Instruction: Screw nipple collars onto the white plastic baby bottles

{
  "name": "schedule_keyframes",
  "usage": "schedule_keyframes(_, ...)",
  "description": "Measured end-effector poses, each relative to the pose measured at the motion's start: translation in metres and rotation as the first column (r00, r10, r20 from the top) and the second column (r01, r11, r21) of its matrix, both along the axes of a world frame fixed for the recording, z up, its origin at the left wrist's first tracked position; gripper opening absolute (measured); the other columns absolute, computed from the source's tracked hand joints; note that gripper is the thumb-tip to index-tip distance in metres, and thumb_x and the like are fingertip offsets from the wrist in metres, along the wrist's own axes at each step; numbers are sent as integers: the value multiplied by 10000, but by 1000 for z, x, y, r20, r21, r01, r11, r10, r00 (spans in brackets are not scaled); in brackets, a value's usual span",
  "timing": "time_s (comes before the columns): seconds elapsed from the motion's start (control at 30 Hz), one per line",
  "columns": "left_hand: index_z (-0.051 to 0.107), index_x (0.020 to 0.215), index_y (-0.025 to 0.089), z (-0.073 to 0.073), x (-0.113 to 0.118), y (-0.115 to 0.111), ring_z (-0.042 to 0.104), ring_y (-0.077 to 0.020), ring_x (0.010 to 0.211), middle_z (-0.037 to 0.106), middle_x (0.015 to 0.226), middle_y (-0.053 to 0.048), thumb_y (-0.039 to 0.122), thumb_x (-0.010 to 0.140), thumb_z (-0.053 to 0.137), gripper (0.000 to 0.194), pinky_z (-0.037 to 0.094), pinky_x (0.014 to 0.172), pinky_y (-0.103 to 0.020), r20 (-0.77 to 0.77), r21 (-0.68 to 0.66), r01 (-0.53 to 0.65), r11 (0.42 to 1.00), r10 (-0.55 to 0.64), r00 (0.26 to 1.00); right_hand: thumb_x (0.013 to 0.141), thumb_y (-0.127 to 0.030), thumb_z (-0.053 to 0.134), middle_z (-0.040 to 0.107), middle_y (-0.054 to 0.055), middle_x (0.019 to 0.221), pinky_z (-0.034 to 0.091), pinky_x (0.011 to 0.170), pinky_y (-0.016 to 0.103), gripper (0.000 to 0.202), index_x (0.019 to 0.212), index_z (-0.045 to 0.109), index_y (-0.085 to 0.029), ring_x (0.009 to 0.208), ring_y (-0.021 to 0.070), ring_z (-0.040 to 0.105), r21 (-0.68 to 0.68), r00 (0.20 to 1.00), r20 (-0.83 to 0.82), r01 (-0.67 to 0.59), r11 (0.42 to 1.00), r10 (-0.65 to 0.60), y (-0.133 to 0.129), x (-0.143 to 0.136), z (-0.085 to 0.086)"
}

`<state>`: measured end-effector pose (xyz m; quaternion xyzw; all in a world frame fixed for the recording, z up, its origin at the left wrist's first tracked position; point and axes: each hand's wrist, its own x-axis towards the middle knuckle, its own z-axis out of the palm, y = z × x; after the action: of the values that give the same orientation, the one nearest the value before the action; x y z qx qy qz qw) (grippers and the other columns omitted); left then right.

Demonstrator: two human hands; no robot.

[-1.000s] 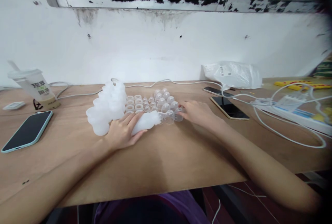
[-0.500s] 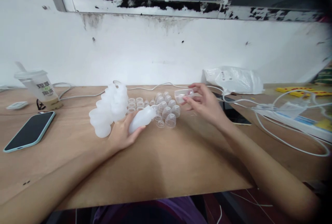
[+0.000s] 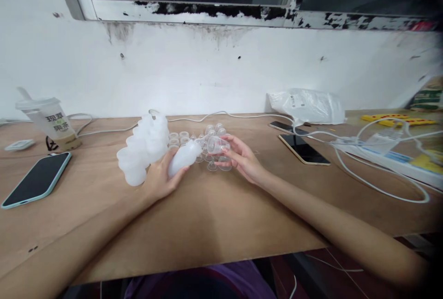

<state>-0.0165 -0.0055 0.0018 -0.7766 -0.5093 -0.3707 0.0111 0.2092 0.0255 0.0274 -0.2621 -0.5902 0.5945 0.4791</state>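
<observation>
My left hand [image 3: 162,174] is wrapped round a milky white plastic bottle [image 3: 183,157], tilted with its neck to the upper right. In my right hand [image 3: 242,157] is a clear dome-shaped cap [image 3: 217,145], pinched between the fingers with its open end toward the bottle's neck. A small gap seems to lie between cap and neck. Left of the bottle stands a cluster of white bottles [image 3: 147,140]. Behind my hands are short clear rings [image 3: 183,135] and several more clear domes [image 3: 219,129], partly hidden by my right hand.
A drink cup [image 3: 53,121] and a phone [image 3: 36,179] are at the left. Two dark phones, one of them gold-edged [image 3: 304,149], lie at the right. Beyond them are a white plastic bag [image 3: 306,106], a power strip [image 3: 394,158] and looping white cables.
My right hand has moved left with the clear cap, bringing it close to the bottle's neck. My left hand keeps its hold on the bottle. The view has shifted slightly.
</observation>
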Motion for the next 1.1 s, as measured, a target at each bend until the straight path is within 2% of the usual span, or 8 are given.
schedule_keyframes(0.2, 393, 1149, 161, 2, 2, -3, 571, -215, 897, 567, 1068, -93, 411, 772, 433, 454, 457, 761, -332, -46, -12, 41, 999, -42, 998, 690, -289, 599, 392, 29, 1161, 511, 761, 366, 320, 954, 423, -249, 877, 154, 568, 41, 999, 33, -26, 999, 24, 0, -1, -3)
schedule_keyframes(0.37, 391, 1148, 171, 2, 3, -5, 574, -212, 897, 573, 1062, -84, 406, 771, 438, 447, 463, 747, -325, -73, 4, 46, 999, -46, 996, 691, -328, 592, 374, 30, 1169, 510, 778, 361, 337, 970, 417, -257, 932, 153, 525, 87, 996, 88, -4, 996, -3, 1, -1, -5)
schedule_keyframes(0.67, 405, 1134, 160, 3, 4, -6, 573, -205, 898, 582, 1040, -84, 398, 769, 448, 438, 474, 720, -305, -160, 65, 66, 996, -55, 986, 729, -298, 561, 396, 29, 1146, 501, 788, 334, 324, 1024, 436, -254, 847, 120, 540, 222, 980, 197, -77, 972, 32, 3, 3, -6)
schedule_keyframes(0.83, 401, 1136, 148, 2, 5, -7, 585, -204, 859, 588, 1014, -92, 407, 771, 439, 449, 483, 671, -297, -224, 83, 74, 994, -54, 973, 727, -305, 556, 401, 42, 1215, 490, 796, 326, 371, 1072, 434, -250, 912, 142, 543, 189, 977, 207, -84, 978, 44, 0, -1, -9)
schedule_keyframes(0.93, 391, 1155, 150, 4, 4, -7, 587, -201, 851, 588, 1013, -98, 409, 777, 430, 460, 482, 677, -293, -263, 111, 82, 990, -50, 964, 727, -307, 556, 444, 38, 1206, 467, 831, 335, 401, 1105, 430, -260, 922, 147, 556, 169, 973, 222, -97, 981, 58, -2, -2, -10)
schedule_keyframes(1.1, 398, 1165, 163, 12, 1, -9, 591, -201, 843, 590, 1019, -97, 413, 773, 436, 467, 482, 677, -294, -297, 134, 140, 981, -95, 950, 702, -298, 583, 574, 39, 1044, 456, 823, 357, 451, 1128, 442, -246, 842, 152, 596, 188, 937, 350, -81, 979, 11, -3, 3, -4)
